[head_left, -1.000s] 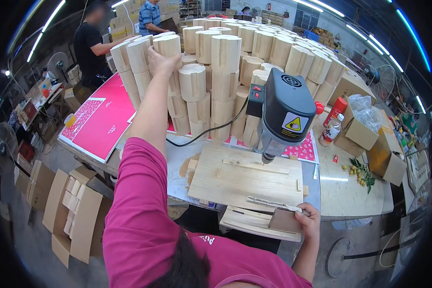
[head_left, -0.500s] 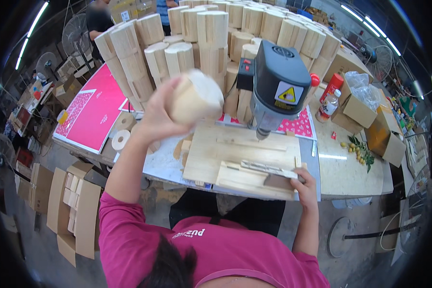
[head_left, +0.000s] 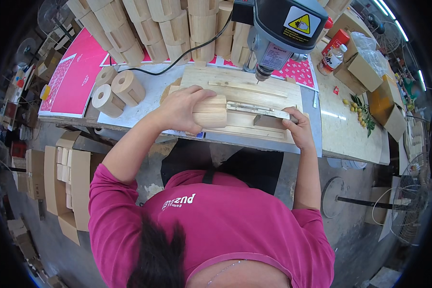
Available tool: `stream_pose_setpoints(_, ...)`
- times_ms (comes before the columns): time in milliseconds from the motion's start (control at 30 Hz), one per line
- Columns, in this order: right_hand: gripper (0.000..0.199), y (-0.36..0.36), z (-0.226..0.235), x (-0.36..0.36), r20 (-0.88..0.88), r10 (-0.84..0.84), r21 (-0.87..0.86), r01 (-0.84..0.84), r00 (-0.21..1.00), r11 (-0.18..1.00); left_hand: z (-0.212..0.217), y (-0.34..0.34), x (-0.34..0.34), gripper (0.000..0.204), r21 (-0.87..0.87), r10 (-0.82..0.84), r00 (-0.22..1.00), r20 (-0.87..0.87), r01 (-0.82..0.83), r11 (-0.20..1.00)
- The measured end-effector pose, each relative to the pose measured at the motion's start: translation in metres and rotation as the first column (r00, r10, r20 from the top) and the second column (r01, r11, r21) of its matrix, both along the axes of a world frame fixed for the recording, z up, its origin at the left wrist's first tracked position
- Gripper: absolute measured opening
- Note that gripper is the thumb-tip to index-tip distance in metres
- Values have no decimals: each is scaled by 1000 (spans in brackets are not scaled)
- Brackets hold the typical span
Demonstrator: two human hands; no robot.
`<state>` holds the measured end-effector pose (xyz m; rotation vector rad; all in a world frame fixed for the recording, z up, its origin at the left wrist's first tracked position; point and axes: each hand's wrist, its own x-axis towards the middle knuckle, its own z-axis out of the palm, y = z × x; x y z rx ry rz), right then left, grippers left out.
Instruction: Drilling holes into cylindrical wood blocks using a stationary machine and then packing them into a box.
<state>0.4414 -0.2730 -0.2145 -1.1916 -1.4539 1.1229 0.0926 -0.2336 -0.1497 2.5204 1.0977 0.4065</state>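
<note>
Cylinder, pale wood: we lay it sideways on the plywood jig, short of the drill press bit, left hand wrapped over its end for control. Right hand pinches the dark stop block, bracing it.

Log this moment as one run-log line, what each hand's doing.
left hand: holds wooden block on jig board | right hand: grips dark block | drill press: bit raised
</note>
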Motion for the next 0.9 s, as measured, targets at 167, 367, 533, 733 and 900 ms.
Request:
stream_pose_setpoints(167, 22, -2, 1, 0, -14, 33, 19, -33, 999, 999, 5, 14, 0, 78, -165, -70, 997, 8, 71, 984)
stream_pose_setpoints(367, 21, 1, -2, -2, 23, 57, 54, -58, 998, 997, -7, 13, 25, 79, -195, -143, 985, 93, 159, 968)
stream_pose_setpoints(533, 27, -5, 1, -9, 115, -13, 97, 2, 993, 995, -50, -11, 43, 80, -92, 69, 757, 650, -11, 996)
stream_pose_setpoints(733, 40, -17, -6, -7, 446, -320, 240, 232, 836, 943, -96, -55, 21, 89, -2, 237, 782, 577, -289, 957)
stream_pose_setpoints(900, 37, -12, -12, -12, 313, -293, 69, 286, 903, 956, -94, -60, 48, 80, 146, 266, 828, 493, -380, 914)
